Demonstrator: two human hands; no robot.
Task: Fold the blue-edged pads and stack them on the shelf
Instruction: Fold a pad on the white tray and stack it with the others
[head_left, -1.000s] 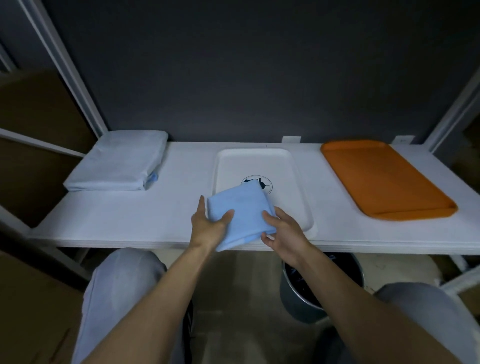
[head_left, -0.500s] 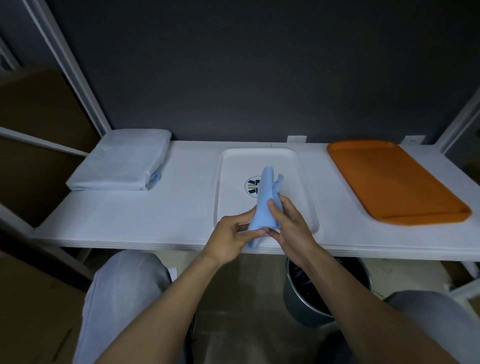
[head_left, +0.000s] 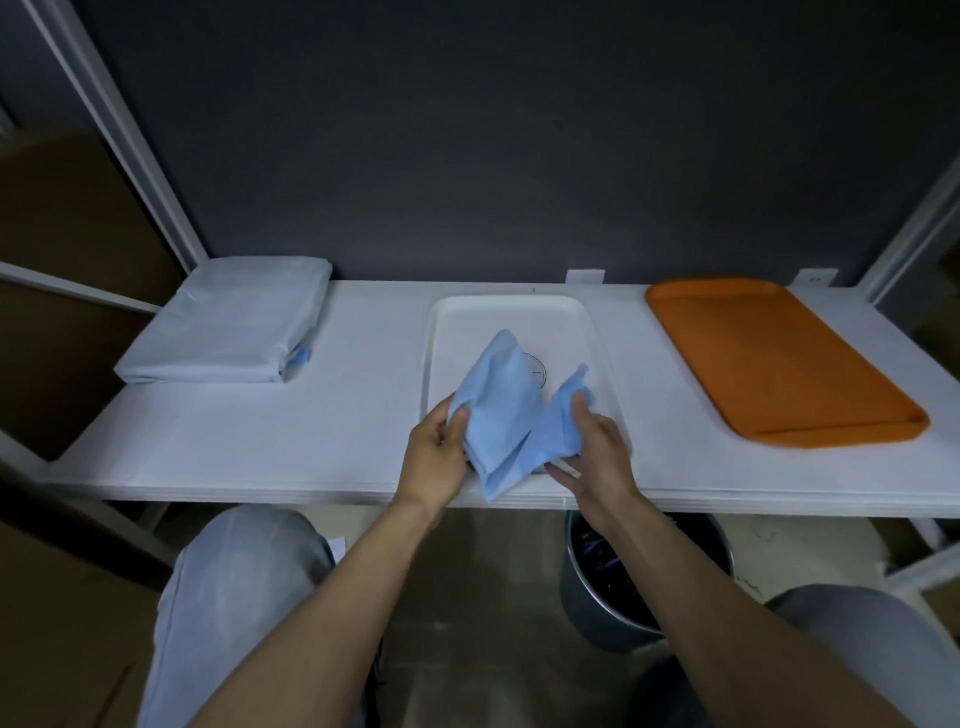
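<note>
A light blue pad (head_left: 503, 410) is held up over the near end of a white tray (head_left: 587, 332), partly spread into two flaps. My left hand (head_left: 439, 457) grips its left flap with thumb and fingers. My right hand (head_left: 592, 447) pinches the right flap near its top corner. The pad's lower tip hangs past the front edge of the white shelf (head_left: 291, 431). A stack of folded pale pads (head_left: 228, 327) with a blue edge showing lies at the shelf's back left.
An orange tray (head_left: 779, 358) lies on the right of the shelf. Below the shelf edge stands a dark bucket (head_left: 644, 587) on the floor, between my knees. White frame posts rise at both back corners against a dark wall.
The pad was a flat folded square, then bunched upright between both hands. Now my hands have drawn apart and the pad has spread into two flaps.
</note>
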